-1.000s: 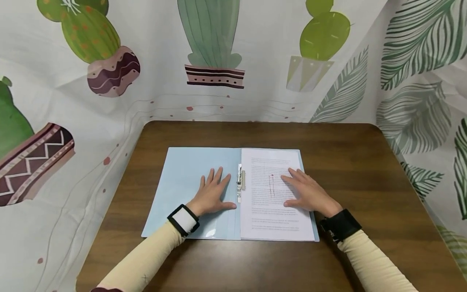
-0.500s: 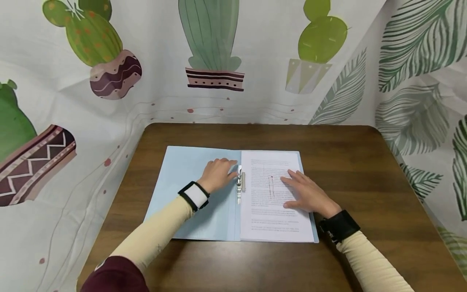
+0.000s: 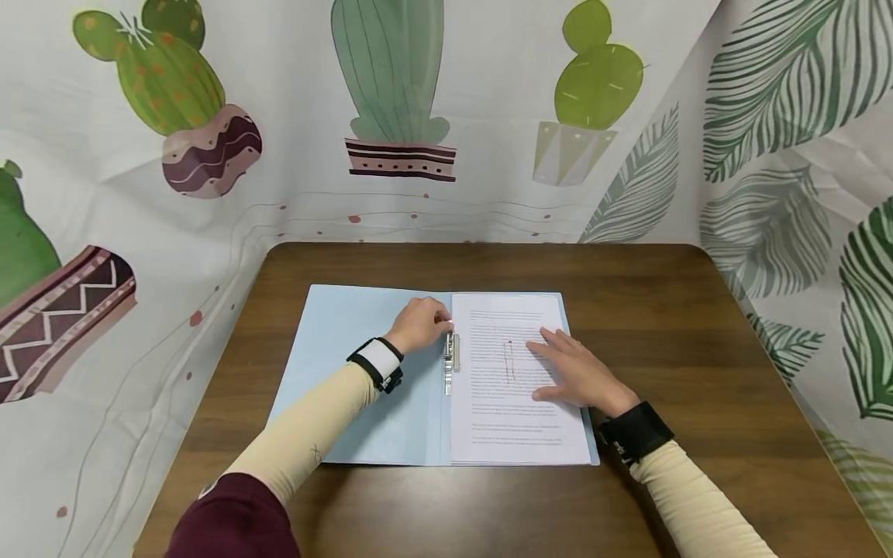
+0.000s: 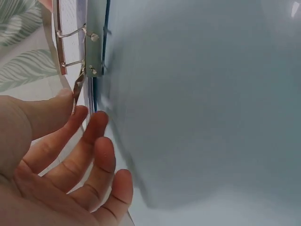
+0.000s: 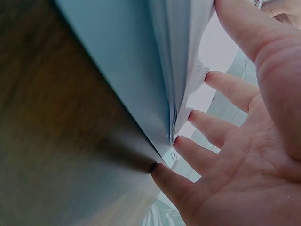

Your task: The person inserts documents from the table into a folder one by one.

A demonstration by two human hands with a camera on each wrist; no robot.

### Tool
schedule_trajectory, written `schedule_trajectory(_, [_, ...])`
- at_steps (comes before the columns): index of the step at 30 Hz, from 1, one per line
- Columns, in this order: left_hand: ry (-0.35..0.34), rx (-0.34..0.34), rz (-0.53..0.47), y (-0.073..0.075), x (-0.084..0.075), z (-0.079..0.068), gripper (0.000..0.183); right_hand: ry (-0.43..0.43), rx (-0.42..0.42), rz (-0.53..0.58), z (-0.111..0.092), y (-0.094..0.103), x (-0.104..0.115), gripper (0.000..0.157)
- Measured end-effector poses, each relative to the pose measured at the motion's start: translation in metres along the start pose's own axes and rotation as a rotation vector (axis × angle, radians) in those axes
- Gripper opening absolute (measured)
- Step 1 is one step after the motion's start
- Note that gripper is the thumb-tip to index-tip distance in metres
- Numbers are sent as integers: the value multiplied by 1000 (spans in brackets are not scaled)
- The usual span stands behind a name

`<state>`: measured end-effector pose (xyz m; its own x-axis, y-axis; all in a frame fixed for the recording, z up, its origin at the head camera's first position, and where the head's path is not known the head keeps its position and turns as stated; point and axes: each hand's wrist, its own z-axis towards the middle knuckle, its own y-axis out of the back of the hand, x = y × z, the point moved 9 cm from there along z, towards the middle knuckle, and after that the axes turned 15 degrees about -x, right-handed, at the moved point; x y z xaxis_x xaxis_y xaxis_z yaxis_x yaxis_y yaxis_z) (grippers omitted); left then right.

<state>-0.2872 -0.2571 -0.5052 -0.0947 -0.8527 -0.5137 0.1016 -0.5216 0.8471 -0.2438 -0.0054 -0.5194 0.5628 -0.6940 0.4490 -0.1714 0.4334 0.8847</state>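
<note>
A light blue folder (image 3: 370, 310) lies spread on the table, with a stack of printed paper (image 3: 516, 422) on its right side. Along the spine runs a metal lever clip (image 3: 449, 364). My left hand (image 3: 418, 324) is at the clip's far end; in the left wrist view its thumb and index finger pinch the clip's metal lever (image 4: 78, 87), the other fingers loosely bent. With fingers spread, my right hand (image 3: 582, 373) rests on the right part of the paper. In the right wrist view its fingertips (image 5: 214, 77) touch the sheets' edge, and the little finger reaches the tabletop.
The brown wooden table (image 3: 649, 310) has rounded far corners. Behind it hangs a white cloth (image 3: 293, 155) printed with cacti and leaves. A pair of red lines is marked on the top sheet.
My left hand has moved from lying spread on the folder's left cover, away and rightward to the clip, and now pinches its lever. The right hand stays on the paper.
</note>
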Motion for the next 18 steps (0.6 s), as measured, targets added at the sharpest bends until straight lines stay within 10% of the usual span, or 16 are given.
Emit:
schedule_trajectory(6, [15, -39, -153, 9, -3, -9, 8, -16, 6, 14, -2, -3, 0, 87])
schedule_trajectory(18, [-219, -202, -211, 34, -31, -62, 10, -34, 29, 5, 2, -4, -5, 88])
